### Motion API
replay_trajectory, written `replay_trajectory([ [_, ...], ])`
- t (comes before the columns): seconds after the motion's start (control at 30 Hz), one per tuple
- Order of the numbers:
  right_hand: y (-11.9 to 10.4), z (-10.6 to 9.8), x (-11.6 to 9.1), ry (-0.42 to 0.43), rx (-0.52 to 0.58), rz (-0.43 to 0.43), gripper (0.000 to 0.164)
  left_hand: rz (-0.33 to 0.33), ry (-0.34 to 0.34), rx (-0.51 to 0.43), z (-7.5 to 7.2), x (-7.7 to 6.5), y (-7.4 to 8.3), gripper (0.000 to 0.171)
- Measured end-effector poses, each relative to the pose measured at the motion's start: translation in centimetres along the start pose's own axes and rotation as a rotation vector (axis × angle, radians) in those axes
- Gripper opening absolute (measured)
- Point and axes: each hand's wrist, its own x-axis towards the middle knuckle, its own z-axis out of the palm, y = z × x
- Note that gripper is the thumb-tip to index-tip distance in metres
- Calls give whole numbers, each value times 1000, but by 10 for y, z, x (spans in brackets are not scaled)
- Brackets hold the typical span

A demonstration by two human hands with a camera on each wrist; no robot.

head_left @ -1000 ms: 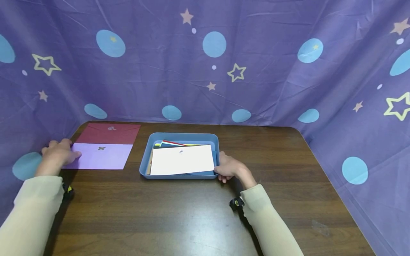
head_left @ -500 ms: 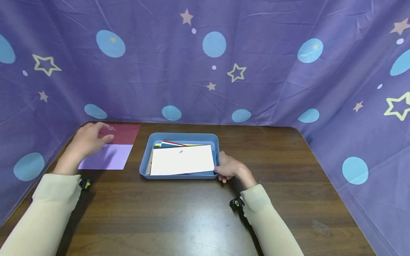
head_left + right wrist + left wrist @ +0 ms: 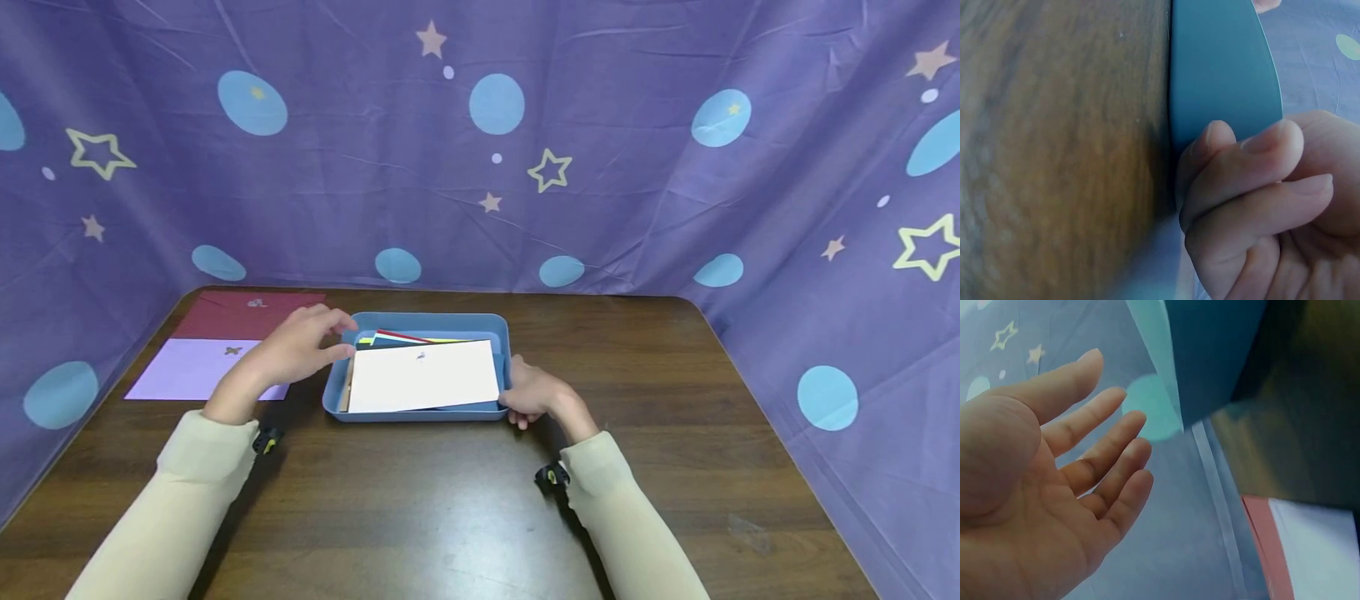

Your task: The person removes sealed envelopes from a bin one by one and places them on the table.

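A blue plastic tray (image 3: 427,322) sits mid-table, holding several envelopes with a white envelope (image 3: 423,383) on top. My left hand (image 3: 296,343) hovers over the tray's left end, thumb and fingers spread and nothing in them; its palm also shows in the left wrist view, apart from the tray wall (image 3: 1210,362). At the tray's front right corner, my right hand (image 3: 536,392) grips the rim, thumb over the edge and fingers curled against the outer wall (image 3: 1225,69). Left of the tray lie a dark red envelope (image 3: 225,318) and, overlapping its front, a lilac envelope (image 3: 176,371).
The brown wooden table (image 3: 420,508) extends in front of the tray and to its right. A purple curtain (image 3: 360,167) with stars and dots surrounds the back and sides. Yellow, red and dark edges of other envelopes peek out behind the white one.
My left hand has left the lilac envelope at the far left, passed over the two envelopes and come right to the tray's left end. The right hand stays at the tray corner.
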Motion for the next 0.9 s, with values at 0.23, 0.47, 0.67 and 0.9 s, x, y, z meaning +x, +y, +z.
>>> replay_trajectory([
  [0.23,0,0,0,9,-11,-4,39,-22,-89,36,17,7,13,40],
  [0.47,0,0,0,11,-4,-9,38,-76,-143,31,24,7,14,45],
  [0.67,1,-1,0,2,-16,4,48,-71,-146,48,26,8,14,47],
  [0.9,0,-1,0,-6,-9,8,54,-40,-163,62,31,10,11,46],
])
